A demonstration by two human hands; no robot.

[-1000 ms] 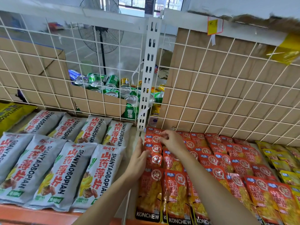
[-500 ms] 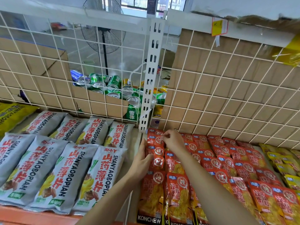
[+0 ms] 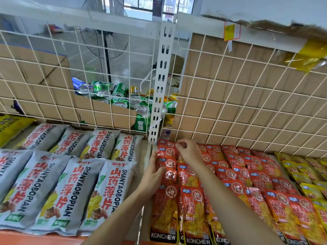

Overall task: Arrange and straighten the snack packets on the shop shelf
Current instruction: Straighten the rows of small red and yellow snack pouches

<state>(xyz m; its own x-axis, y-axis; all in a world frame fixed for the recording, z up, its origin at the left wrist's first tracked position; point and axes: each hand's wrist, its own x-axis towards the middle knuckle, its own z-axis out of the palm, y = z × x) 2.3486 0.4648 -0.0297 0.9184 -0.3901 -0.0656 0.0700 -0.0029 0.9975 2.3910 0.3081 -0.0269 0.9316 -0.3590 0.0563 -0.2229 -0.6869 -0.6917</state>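
Rows of red KONCHEW snack packets [image 3: 235,174] lie overlapping on the right half of the shelf. My left hand [image 3: 151,174] rests against the left edge of the leftmost red column, thumb pointing up along it and fingers touching a packet [image 3: 170,174]. Further back, my right hand [image 3: 190,152] pinches the top of a red packet [image 3: 167,145] in the rear row, near the wire back. Grey SHANYAOBOPIAN packets [image 3: 74,174] lie in two rows on the left half.
A white slotted upright [image 3: 160,85] and a wire grid back [image 3: 230,103] backed with cardboard close off the rear. Drink cans [image 3: 120,92] are piled behind the grid. Yellow packets [image 3: 309,174] lie at far right, a yellow bag [image 3: 10,126] at far left.
My right hand has reached slightly further back towards the grid along the red column. My left hand stays against the column's left edge. The camera has shifted a little.
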